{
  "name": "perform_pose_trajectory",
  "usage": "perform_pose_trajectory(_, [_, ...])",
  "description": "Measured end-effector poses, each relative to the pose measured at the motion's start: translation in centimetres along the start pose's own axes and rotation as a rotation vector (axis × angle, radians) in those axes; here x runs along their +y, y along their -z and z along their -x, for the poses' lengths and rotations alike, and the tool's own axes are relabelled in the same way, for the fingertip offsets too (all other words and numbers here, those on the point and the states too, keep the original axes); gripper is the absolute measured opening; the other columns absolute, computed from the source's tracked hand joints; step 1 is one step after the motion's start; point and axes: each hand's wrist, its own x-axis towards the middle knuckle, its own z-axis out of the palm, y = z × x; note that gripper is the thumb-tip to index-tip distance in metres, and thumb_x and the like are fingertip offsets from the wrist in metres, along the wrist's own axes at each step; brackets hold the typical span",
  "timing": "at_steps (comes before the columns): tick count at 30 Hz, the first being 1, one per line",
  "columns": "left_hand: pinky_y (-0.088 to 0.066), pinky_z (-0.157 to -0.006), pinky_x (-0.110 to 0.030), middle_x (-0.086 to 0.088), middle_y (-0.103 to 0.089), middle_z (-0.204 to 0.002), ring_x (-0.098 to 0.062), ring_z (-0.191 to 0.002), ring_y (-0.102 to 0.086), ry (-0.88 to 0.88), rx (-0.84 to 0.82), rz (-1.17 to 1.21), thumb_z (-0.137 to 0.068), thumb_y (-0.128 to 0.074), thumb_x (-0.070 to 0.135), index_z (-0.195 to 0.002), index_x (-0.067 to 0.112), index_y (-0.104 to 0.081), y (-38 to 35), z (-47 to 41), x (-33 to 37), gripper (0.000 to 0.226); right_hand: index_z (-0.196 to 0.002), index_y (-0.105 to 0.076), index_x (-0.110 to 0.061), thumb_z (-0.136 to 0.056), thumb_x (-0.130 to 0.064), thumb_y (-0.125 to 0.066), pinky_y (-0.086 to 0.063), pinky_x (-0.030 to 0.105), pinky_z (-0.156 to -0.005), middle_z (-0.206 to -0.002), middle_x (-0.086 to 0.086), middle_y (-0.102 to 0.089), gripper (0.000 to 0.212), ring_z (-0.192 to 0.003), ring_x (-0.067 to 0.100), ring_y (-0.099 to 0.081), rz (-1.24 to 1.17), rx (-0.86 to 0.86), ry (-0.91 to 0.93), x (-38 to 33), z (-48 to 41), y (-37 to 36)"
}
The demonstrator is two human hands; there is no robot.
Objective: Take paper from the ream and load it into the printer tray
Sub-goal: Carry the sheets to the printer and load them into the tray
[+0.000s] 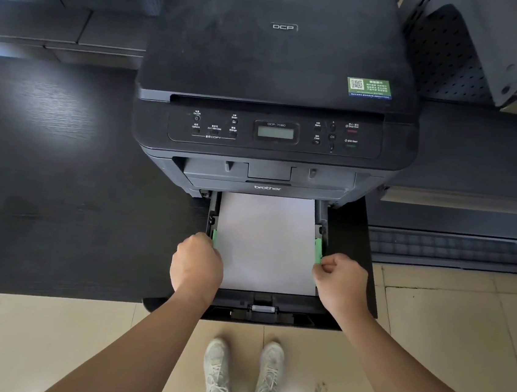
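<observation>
head view: a black printer (279, 80) sits at 12 o'clock on a dark wood-grain desk (54, 180), its paper tray (270, 312) pulled out toward 6 o'clock past the desk edge. white paper (266, 244) lies flat in the tray between two green side guides. the left hand (197, 267), at 9 o'clock of the sheet, is curled closed with its fingertips at the left green guide (214, 237). the right hand (342, 284), at 3 o'clock, is curled, thumb and fingers pinching the right green guide (318, 250). a green sticker (369, 88) sits on the printer lid. beige floor tiles (447, 327) spread below, with pale sneakers (243, 373) at 6 o'clock. a perforated metal panel (441, 55) stands at 2 o'clock.
</observation>
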Motion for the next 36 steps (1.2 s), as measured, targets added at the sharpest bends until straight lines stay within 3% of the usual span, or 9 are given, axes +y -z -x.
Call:
perform_pose_trajectory(3, [-0.053, -0.066, -0.036, -0.015, -0.070, -0.092, -0.033, -0.072, -0.055, 0.014, 0.002, 0.025, -0.088, -0.053, 0.005, -0.099, 0.005, -0.070, 0.0, 0.0, 0.2, 0.020, -0.094, -0.073, -0.006, -0.084, -0.014, -0.070, -0.042, 0.009, -0.055, -0.082, 0.003, -0.076, 0.013, -0.065, 0.012, -0.066, -0.002, 0.003, -0.001, 0.0, -0.1, 0.3])
perform_pose_trajectory(8, [-0.054, -0.070, -0.038, -0.014, -0.071, -0.094, -0.039, -0.085, -0.065, 0.008, 0.006, 0.021, -0.087, -0.056, 0.012, -0.097, 0.008, -0.070, 0.3, 0.2, -0.1, 0.018, -0.091, -0.075, -0.009, -0.082, -0.025, -0.074, -0.048, 0.015, -0.061, -0.081, 0.000, -0.077, 0.018, -0.069, 0.013, -0.069, -0.005, 0.014, -0.005, -0.2, 0.0, 0.9])
perform_pose_trajectory(13, [-0.048, -0.067, -0.035, -0.016, -0.071, -0.094, -0.037, -0.083, -0.063, -0.032, 0.005, -0.001, -0.089, -0.056, 0.008, -0.098, 0.004, -0.070, -0.1, 0.2, -0.3, 0.018, -0.088, -0.074, -0.005, -0.086, -0.015, -0.068, -0.038, 0.002, -0.049, -0.076, 0.004, -0.075, 0.011, -0.057, 0.009, -0.056, 0.034, 0.029, 0.018, -0.4, 0.0, 0.3])
perform_pose_trajectory(16, [-0.049, -0.067, -0.035, -0.016, -0.071, -0.094, -0.033, -0.075, -0.057, -0.030, 0.016, 0.014, -0.088, -0.054, 0.005, -0.099, 0.004, -0.070, -0.1, 0.0, -0.5, 0.019, -0.090, -0.074, -0.005, -0.087, -0.015, -0.068, -0.033, 0.003, -0.050, -0.078, 0.004, -0.075, 0.012, -0.059, 0.009, -0.058, 0.024, 0.033, 0.022, -0.2, 0.1, 0.2])
perform_pose_trajectory(24, [-0.055, -0.072, -0.039, -0.016, -0.070, -0.096, -0.036, -0.085, -0.065, -0.050, 0.003, 0.002, -0.090, -0.054, 0.008, -0.100, 0.003, -0.069, -0.1, 0.3, -0.6, 0.019, -0.092, -0.074, -0.004, -0.086, -0.019, -0.071, -0.039, 0.010, -0.053, -0.078, 0.005, -0.076, 0.017, -0.061, 0.012, -0.062, 0.027, 0.069, 0.042, 0.0, 0.3, 0.0])
perform_pose_trajectory(27, [-0.053, -0.070, -0.038, -0.013, -0.068, -0.099, -0.033, -0.083, -0.061, -0.077, -0.001, 0.017, -0.090, -0.056, 0.017, -0.101, 0.006, -0.067, 0.3, 0.5, -0.7, 0.019, -0.099, -0.073, -0.009, -0.084, -0.030, -0.072, -0.051, 0.025, -0.065, -0.083, 0.003, -0.075, 0.026, -0.073, 0.018, -0.068, -0.014, 0.076, 0.049, 0.1, 0.8, 0.4])
perform_pose_trajectory(29, [-0.049, -0.072, -0.036, -0.008, -0.067, -0.102, -0.030, -0.085, -0.060, -0.147, 0.055, 0.014, -0.091, -0.056, 0.028, -0.104, 0.010, -0.067, 0.9, 1.0, -1.3, 0.024, -0.112, -0.070, -0.013, -0.083, -0.037, -0.072, -0.050, 0.026, -0.076, -0.101, 0.003, -0.073, 0.037, -0.089, 0.018, -0.067, -0.024, 0.075, 0.068, 0.0, 1.4, 0.9])
perform_pose_trajectory(32, [-0.044, -0.093, -0.041, -0.005, -0.065, -0.120, -0.028, -0.112, -0.058, -0.229, 0.199, -0.018, -0.091, -0.058, 0.044, -0.126, 0.015, -0.062, 2.1, 1.8, -3.4, 0.046, -0.131, -0.059, -0.018, -0.082, -0.044, -0.071, -0.047, 0.027, -0.088, -0.128, 0.003, -0.062, 0.057, -0.112, 0.018, -0.060, -0.040, 0.033, 0.071, 0.1, 2.7, 2.4])
perform_pose_trajectory(36, [-0.029, -0.114, -0.047, -0.008, -0.043, -0.149, -0.027, -0.140, -0.036, -0.127, 0.222, 0.168, -0.086, -0.062, 0.053, -0.148, 0.015, -0.038, 3.3, 4.0, -7.7, 0.077, -0.146, -0.040, -0.025, -0.079, -0.050, -0.071, -0.037, 0.039, -0.110, -0.153, -0.001, -0.040, 0.078, -0.139, 0.021, -0.038, -0.100, -0.036, 0.047, 0.9, 5.3, 5.1])
